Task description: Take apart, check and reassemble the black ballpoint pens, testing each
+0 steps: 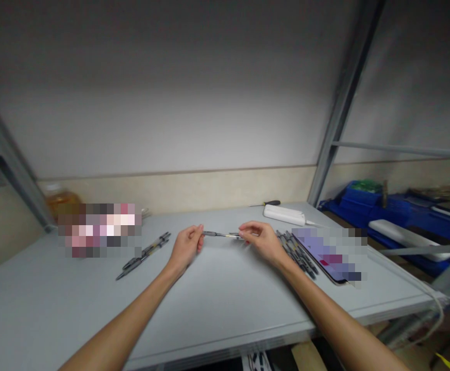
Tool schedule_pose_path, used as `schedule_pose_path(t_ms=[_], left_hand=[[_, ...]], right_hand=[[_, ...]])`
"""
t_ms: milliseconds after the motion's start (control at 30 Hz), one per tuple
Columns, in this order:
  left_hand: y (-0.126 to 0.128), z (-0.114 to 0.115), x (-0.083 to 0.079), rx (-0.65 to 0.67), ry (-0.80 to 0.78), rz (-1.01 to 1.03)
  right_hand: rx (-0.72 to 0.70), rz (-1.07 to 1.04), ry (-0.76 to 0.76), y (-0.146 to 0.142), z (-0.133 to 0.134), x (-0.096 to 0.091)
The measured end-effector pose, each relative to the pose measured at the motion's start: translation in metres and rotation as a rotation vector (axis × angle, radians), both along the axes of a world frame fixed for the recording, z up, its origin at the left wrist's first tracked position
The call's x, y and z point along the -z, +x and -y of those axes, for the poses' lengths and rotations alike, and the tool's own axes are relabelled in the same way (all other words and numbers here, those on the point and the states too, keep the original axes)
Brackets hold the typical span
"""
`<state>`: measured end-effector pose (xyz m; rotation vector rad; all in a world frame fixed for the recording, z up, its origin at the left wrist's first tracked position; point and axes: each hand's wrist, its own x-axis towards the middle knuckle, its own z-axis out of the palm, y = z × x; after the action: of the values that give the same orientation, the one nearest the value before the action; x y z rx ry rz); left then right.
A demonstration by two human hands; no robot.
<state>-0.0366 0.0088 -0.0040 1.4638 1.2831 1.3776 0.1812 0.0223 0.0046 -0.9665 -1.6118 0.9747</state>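
Note:
Above the middle of the table, a slim grey-and-clear pen (217,234) lies level between my two hands. My left hand (186,245) is closed in a pinch around its left end. The fingertips of my right hand (261,240) pinch the right end, with the thumb and index finger partly covering it. A thin, lighter stretch shows near the right fingers; I cannot tell if the pen is in one piece. To the left of my left hand lie a few similar pens (144,255). Several more pens (297,253) lie side by side beyond my right wrist.
A phone-like device (325,257), partly blurred out, lies at the right. Behind it are a white power strip (284,214) with a cable and a screwdriver (271,203). A bottle (60,198) stands back left beside a pixelated area. Metal posts (335,123) frame the table (209,314).

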Motion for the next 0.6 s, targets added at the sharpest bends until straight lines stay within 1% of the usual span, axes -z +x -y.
schedule_pose_path(t_ms=[100,200,267,367,500,600], left_hand=[[0.0011,0.0023,-0.0028,-0.028,-0.015,0.010],[0.0011,0.0037,-0.0050,-0.059,-0.012,0.021],[0.0004,0.0036,-0.0049,-0.068,-0.012,0.025],[-0.0009,0.0020,-0.0022,-0.079,-0.046,-0.003],[-0.0020,0.0003,0.0015,-0.110,-0.105,-0.068],[-0.0034,0.0000,0.0025,-0.098,-0.142,-0.052]], right_hand=[[-0.033,-0.031,-0.038,-0.0017,0.0005,0.0005],[-0.102,0.014,-0.122,-0.0039,0.0024,0.0005],[-0.126,0.019,-0.144,-0.0047,0.0039,-0.0005],[-0.091,0.002,-0.104,-0.0042,0.0047,-0.0024],[-0.007,0.051,0.001,-0.0011,0.0031,-0.0018],[0.027,0.034,0.073,0.0008,0.0013,0.0012]])
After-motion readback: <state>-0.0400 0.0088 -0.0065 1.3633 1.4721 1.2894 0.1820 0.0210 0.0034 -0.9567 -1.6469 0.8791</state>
